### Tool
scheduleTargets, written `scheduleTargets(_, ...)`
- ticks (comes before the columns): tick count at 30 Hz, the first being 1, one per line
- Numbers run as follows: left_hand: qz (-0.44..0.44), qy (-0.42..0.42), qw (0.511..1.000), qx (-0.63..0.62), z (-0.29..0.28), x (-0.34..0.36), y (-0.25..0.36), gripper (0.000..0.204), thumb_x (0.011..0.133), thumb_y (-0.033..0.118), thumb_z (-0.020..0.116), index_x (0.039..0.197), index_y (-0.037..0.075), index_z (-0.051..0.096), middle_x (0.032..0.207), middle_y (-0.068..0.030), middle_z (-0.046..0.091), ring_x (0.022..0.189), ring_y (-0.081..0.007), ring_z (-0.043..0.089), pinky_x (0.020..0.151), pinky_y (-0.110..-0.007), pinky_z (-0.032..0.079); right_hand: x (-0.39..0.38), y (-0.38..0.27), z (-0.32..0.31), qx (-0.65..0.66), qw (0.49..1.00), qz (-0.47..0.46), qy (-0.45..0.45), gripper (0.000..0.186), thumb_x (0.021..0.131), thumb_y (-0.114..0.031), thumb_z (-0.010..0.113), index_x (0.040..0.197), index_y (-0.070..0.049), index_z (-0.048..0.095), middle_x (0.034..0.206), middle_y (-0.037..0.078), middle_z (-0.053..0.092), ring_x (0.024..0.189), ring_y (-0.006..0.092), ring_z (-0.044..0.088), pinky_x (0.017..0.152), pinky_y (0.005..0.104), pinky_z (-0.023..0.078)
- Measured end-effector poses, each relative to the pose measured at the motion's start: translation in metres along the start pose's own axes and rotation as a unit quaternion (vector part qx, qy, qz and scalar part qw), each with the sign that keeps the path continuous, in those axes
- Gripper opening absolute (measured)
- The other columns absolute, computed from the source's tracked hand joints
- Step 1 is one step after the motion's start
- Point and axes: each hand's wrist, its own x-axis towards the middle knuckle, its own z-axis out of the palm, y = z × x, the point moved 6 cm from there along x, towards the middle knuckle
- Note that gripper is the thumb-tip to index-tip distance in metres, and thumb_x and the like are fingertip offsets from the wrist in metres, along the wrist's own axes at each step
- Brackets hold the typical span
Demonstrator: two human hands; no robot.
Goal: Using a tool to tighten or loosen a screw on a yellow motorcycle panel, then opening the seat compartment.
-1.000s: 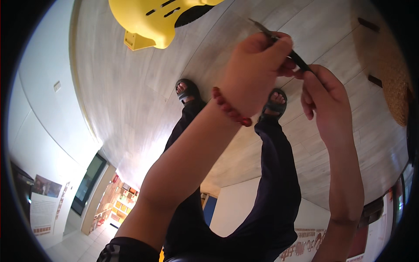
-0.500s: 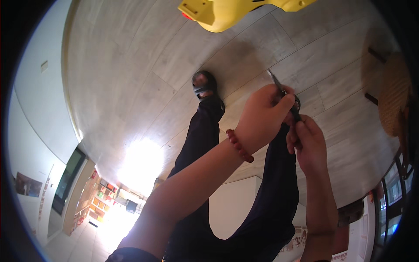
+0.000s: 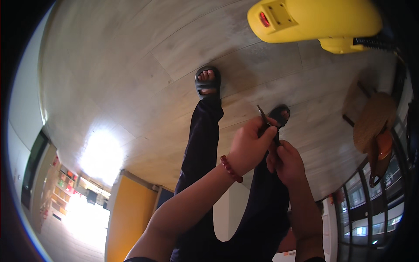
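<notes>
My left hand (image 3: 251, 144), with a red beaded bracelet at the wrist, is closed around a slim dark tool (image 3: 263, 116) with a narrow metal tip pointing up and away; I cannot make out its exact kind. My right hand (image 3: 288, 161) grips the lower end of the same tool, just below and right of my left hand, fingers curled. Both are held in front of my dark-trousered legs, over the area by my sandalled feet.
A yellow plastic object (image 3: 305, 19) with a red insert and a black coiled hose or cord is at the upper right. A chair with a round woven seat (image 3: 369, 122) stands right, near glass panels. An orange-yellow panel (image 3: 131, 214) and a bright doorway are at the lower left.
Both hands and the tool have moved down in the view, still gripping. The yellow object now sits further right, and more of the chair and glass panels shows.
</notes>
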Motion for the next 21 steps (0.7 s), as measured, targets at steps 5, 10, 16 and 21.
scheduleTargets(5, 0.029, -0.016, 0.999, 0.012, 0.005, 0.008, 0.005, 0.019, 0.087, 0.013, 0.052, 0.101, -0.001, 0.054, 0.073, -0.0031, 0.059, 0.065, -0.0077, 0.057, 0.060, -0.023, 0.045, -0.002, -0.013, -0.003, 0.021, 1.000, -0.018, 0.015, 0.025, 0.091, -0.019, 0.045, 0.103, 0.002, 0.051, 0.075, 0.006, 0.051, 0.060, 0.0143, 0.049, 0.049, 0.0269, 0.041)
scheduleTargets(10, 0.067, -0.009, 0.997, 0.027, 0.023, 0.034, 0.020, 0.023, 0.084, 0.019, 0.054, 0.095, -0.002, 0.057, 0.068, -0.0118, 0.061, 0.063, -0.0177, 0.062, 0.060, -0.030, 0.047, 0.007, -0.046, -0.017, -0.029, 0.996, -0.078, -0.021, 0.024, 0.092, -0.019, 0.045, 0.102, 0.002, 0.051, 0.083, 0.007, 0.053, 0.060, 0.0132, 0.048, 0.049, 0.0262, 0.040)
scheduleTargets(16, 0.101, -0.092, 0.990, 0.043, 0.096, 0.091, 0.038, 0.023, 0.088, 0.018, 0.051, 0.098, -0.003, 0.054, 0.072, -0.0036, 0.056, 0.065, -0.0094, 0.056, 0.060, -0.024, 0.045, 0.016, -0.097, -0.074, -0.100, 0.969, -0.224, 0.029, 0.024, 0.093, -0.019, 0.042, 0.101, 0.002, 0.051, 0.079, 0.004, 0.052, 0.057, 0.0081, 0.043, 0.048, 0.0223, 0.038)
scheduleTargets(21, 0.158, -0.189, 0.967, 0.057, 0.152, 0.133, 0.051, 0.025, 0.090, 0.019, 0.049, 0.102, -0.003, 0.053, 0.076, -0.0047, 0.057, 0.066, -0.0118, 0.056, 0.063, -0.025, 0.046, 0.018, -0.132, -0.119, -0.113, 0.927, -0.349, 0.082, 0.025, 0.094, -0.019, 0.041, 0.101, 0.002, 0.050, 0.070, 0.001, 0.047, 0.056, 0.0047, 0.038, 0.046, 0.0200, 0.035)
